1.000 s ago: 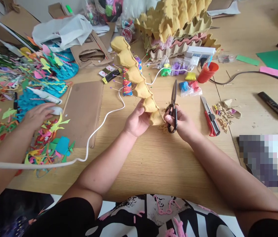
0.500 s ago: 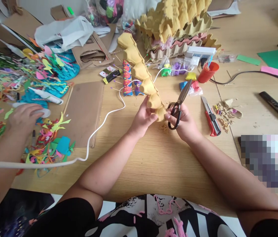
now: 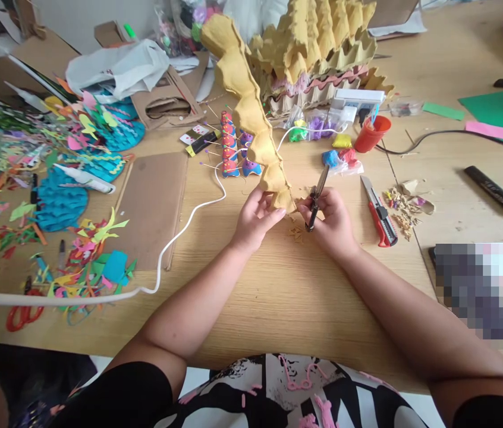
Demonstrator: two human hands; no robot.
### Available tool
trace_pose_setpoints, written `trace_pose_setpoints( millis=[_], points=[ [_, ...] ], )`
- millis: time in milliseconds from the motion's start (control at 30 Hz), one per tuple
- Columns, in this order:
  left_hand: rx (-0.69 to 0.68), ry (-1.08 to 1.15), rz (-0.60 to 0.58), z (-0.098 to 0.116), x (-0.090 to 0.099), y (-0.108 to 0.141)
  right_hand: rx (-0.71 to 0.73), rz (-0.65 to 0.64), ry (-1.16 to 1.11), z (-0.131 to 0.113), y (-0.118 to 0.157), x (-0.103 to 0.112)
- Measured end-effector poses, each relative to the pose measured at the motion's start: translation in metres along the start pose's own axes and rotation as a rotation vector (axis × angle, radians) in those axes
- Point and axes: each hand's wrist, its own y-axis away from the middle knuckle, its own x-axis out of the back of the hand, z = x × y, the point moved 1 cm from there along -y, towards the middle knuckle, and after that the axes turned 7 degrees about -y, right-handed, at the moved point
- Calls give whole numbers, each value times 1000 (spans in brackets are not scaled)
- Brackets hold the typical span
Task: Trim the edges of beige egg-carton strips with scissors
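Note:
My left hand (image 3: 255, 221) grips the near end of a long yellow strip cut from an egg carton (image 3: 251, 116), which slants up and away over the table. In my right hand (image 3: 332, 223) is a pair of black-handled scissors (image 3: 318, 193), turned nearly edge-on with the blades pointing up and away. The fingertips of that hand are close to the strip's near end; whether they touch it I cannot tell. Small yellow trimmings (image 3: 296, 230) lie on the table below. Behind the strip stand painted red and blue carton pieces (image 3: 229, 145) stuck with pins.
A red utility knife (image 3: 380, 217) lies right of my hands, beside pencil shavings (image 3: 405, 208). A white cord (image 3: 175, 235) crosses the left side near brown cardboard (image 3: 151, 202). Stacked egg trays (image 3: 314, 53) and a red cup (image 3: 373, 134) stand farther back. Colourful paper scraps (image 3: 86, 267) cover the left.
The strip's far end has risen and come nearer the camera. The scissors have turned from face-on to edge-on. Another person's hand at the left has withdrawn from the white object it held.

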Motion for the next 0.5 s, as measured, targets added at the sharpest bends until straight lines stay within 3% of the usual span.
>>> trace_pose_setpoints(
  millis=[267,500],
  points=[
    [9,59,145,-2,3,-4,16,-5,234,-11,-4,10],
    [16,28,126,2,3,-3,-17,-107,383,-13,-7,12]
  ],
)
